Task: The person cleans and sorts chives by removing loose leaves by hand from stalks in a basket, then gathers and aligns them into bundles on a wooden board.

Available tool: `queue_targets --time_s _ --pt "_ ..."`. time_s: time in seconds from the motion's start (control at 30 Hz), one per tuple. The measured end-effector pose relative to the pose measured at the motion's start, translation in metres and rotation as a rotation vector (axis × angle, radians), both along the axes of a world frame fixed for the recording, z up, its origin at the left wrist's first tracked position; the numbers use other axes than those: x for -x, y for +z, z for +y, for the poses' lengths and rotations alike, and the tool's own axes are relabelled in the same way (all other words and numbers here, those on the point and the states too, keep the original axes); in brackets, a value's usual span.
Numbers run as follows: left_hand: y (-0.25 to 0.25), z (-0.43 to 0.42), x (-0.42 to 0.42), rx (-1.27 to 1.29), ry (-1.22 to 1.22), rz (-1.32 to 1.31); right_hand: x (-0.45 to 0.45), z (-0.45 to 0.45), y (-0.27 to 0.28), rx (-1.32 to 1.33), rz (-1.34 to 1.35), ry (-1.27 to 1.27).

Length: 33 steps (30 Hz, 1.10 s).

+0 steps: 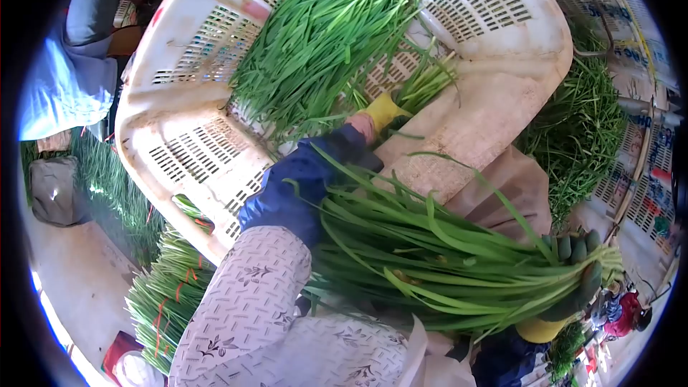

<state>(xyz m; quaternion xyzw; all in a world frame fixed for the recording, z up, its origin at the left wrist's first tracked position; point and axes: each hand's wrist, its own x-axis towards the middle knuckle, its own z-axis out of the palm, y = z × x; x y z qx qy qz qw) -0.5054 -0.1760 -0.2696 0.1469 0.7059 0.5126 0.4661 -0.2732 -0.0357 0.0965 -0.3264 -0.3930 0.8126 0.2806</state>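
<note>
My right hand (589,276), in a dark green glove with a yellow cuff, is closed round the pale stem end of a bunch of garlic chives (444,258). Its long green leaves fan out leftward across my lap. My left hand (394,123), also gloved with a yellow cuff, reaches down inside a white plastic basket (494,100). The basket's near wall hides its fingers, so their grip does not show. Beside that hand lie some chive stems (426,84). A large heap of loose chives (322,43) fills the far part of the basket.
Chive bundles tied with orange bands (168,290) stand at lower left. More greens (584,129) lie right of the basket. Another person's blue sleeve (68,86) shows at upper left, near a grey stone-like block (56,190). A person in red (622,315) appears far off.
</note>
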Motion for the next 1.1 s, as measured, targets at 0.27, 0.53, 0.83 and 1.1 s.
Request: queue_targets --time_s 0.27,0.53,0.83,1.1 --pt "0.111 -0.105 0.145 -0.355 -0.399 0.984 0.066 0.058 -0.012 -0.039 0.114 0.350" --pt "0.274 -0.251 0.217 -0.317 0.039 0.392 0.152 0.099 -0.059 -1.303 -0.148 0.556" --pt "0.286 -0.361 0.238 -0.392 -0.098 0.298 0.189 0.124 -0.055 -1.020 -0.062 0.459" --pt "0.306 -0.342 0.163 -0.455 0.306 0.392 0.201 0.034 -0.107 -2.047 -0.043 0.772"
